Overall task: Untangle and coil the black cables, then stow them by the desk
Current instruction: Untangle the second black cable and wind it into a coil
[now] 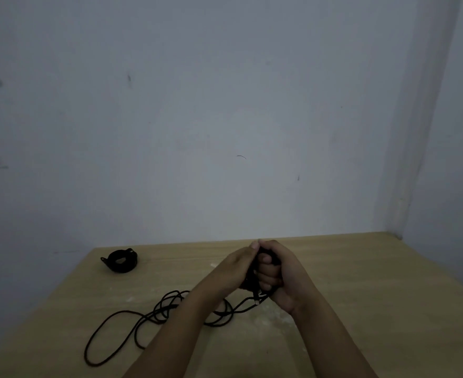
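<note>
Winding thin, limp black cable [154, 315], trailing loose on tan wooden surface [361, 282] toward camera from finished black coil [121, 260]. Right hand [276, 271] clutching bundle, left hand [235, 268] fingers curling around strands. Light, floppy, snag-prone; gripping near bundle looks best.

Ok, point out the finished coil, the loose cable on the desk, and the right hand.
coil [121, 261]: head view, on its wound black ring.
loose cable [107, 317]: head view, on the big left loop.
right hand [282, 274]: head view, on its back.
</note>
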